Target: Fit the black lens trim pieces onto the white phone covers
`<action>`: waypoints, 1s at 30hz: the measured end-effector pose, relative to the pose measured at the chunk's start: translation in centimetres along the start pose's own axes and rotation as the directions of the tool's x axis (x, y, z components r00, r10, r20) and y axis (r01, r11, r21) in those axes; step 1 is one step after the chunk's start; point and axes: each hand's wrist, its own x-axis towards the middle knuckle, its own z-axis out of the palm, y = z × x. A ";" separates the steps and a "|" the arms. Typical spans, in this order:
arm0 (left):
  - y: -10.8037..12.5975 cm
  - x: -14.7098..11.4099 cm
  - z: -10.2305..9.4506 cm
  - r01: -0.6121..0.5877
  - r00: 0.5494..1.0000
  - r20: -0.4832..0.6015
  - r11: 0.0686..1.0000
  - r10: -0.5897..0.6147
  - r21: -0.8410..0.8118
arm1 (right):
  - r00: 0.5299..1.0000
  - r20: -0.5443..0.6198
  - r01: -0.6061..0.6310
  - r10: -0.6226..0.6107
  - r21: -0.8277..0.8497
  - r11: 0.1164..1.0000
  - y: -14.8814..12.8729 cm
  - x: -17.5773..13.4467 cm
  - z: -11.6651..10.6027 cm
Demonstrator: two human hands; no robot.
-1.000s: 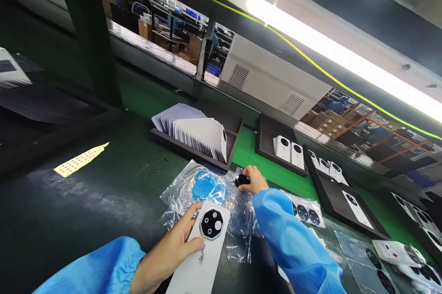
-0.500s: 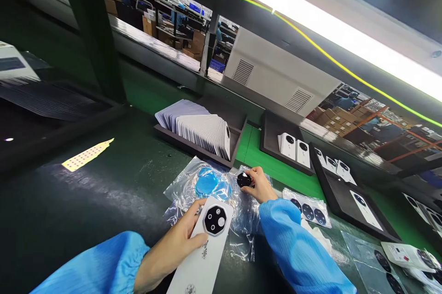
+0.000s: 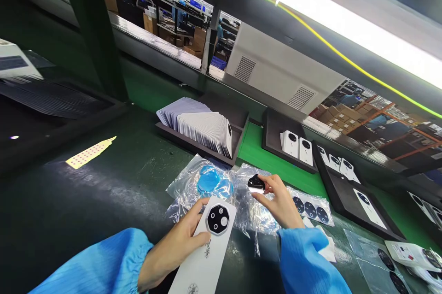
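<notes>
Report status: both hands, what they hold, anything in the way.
Left hand holding white panel, thumb across its face. Right hand pinching glossy black piece. Crumpled clear plastic on the bench between hands, possible snag.

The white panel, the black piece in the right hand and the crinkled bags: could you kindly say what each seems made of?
White panel: perhaps plastic or glass, apparently satin, as its smooth face shows no sharp reflections. Black piece: plastic or glass, seemingly glossy from the bright patch. Crinkled bags: probably thin plastic film, clear and shiny, judging by creases and highlights.
</notes>
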 end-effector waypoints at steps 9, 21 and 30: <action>0.8 0.7 1.6 0.025 0.999 0.030 1.000 -0.026 0.012 | 0.903 -0.332 0.230 -0.273 -0.164 0.959 -1.3 -7.0 -0.6; 1.3 2.8 2.9 0.009 0.997 0.075 0.999 -0.012 0.041 | 0.838 -0.463 0.196 -0.290 -0.240 0.951 1.6 -8.6 2.6; 1.2 3.2 2.6 0.002 0.999 0.055 0.999 -0.004 0.036 | 0.844 -0.454 0.195 -0.285 -0.236 0.952 2.1 -8.7 3.2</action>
